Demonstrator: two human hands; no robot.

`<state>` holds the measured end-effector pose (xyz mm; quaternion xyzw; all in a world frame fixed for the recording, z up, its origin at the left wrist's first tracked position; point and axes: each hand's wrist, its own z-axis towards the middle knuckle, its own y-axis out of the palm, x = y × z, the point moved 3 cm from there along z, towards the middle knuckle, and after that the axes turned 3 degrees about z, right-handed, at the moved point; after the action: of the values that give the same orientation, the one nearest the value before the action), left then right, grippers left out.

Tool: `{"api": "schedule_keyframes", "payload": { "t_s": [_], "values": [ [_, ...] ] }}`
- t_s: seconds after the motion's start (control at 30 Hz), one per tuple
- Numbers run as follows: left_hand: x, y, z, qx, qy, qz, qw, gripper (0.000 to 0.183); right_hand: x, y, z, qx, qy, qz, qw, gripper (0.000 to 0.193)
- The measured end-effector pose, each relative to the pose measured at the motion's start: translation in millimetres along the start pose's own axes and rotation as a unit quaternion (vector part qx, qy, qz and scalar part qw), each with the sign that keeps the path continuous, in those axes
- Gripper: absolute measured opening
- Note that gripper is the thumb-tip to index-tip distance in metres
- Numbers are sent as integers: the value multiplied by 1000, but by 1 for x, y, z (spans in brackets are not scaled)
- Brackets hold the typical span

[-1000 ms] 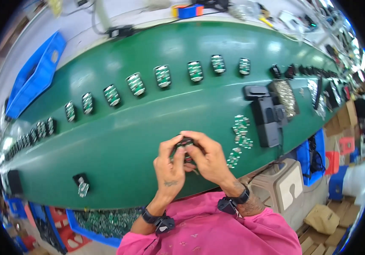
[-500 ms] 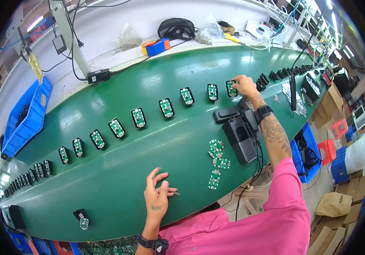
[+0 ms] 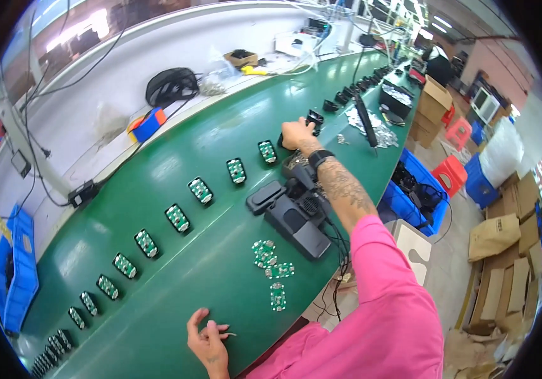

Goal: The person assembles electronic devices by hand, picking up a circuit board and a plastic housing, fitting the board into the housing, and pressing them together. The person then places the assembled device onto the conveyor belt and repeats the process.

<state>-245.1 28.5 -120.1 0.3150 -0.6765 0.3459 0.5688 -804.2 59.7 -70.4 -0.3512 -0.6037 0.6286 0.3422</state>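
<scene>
My right hand (image 3: 297,134) reaches to the far end of the green bench, its fingers curled and closed on a small black housing (image 3: 315,118). Part of its grip is hidden, and a dark edge shows beside the knuckles. Just left of it stands a black housing with a green circuit board (image 3: 267,151) inside, the last of a long row running to the lower left. Low over the near part of the bench, my left hand (image 3: 208,344) hovers with fingers apart and nothing in them. Several loose green circuit boards (image 3: 277,297) lie to its right.
A dark grey device (image 3: 296,224) with cables sits below my right forearm. Beyond are more black housings (image 3: 362,84), a black rod-shaped tool (image 3: 366,120), silvery small parts (image 3: 381,134) and a black box (image 3: 396,100). Blue bins (image 3: 413,189) stand at the right; another blue bin (image 3: 21,271) is far left.
My right hand has let go of the board-filled housing and moved right to a black housing. The view has swung right; my left hand stays open.
</scene>
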Motion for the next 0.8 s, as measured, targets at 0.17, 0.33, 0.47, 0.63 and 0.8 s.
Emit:
{"api": "schedule_keyframes", "payload": {
  "t_s": [0.17, 0.33, 0.47, 0.63, 0.8],
  "values": [
    [0, 8, -1, 11, 15, 16, 1000, 38, 14, -26, -23, 80, 0, 25, 996, 35],
    [12, 8, -5, 25, 54, 40, 997, 49, -41, -88, -128, 80, -154, 318, 932, 54],
    [60, 44, -17, -22, 120, 27, 992, 76, -104, -72, -283, -17, -345, 351, 870, 47],
    [40, 38, -11, -92, 259, 197, 941, 74, -140, -16, -386, -146, -320, 535, 768, 36],
    [35, 18, -27, -55, 176, 149, 971, 49, -141, 1, -407, -58, -344, 522, 779, 19]
  ]
}}
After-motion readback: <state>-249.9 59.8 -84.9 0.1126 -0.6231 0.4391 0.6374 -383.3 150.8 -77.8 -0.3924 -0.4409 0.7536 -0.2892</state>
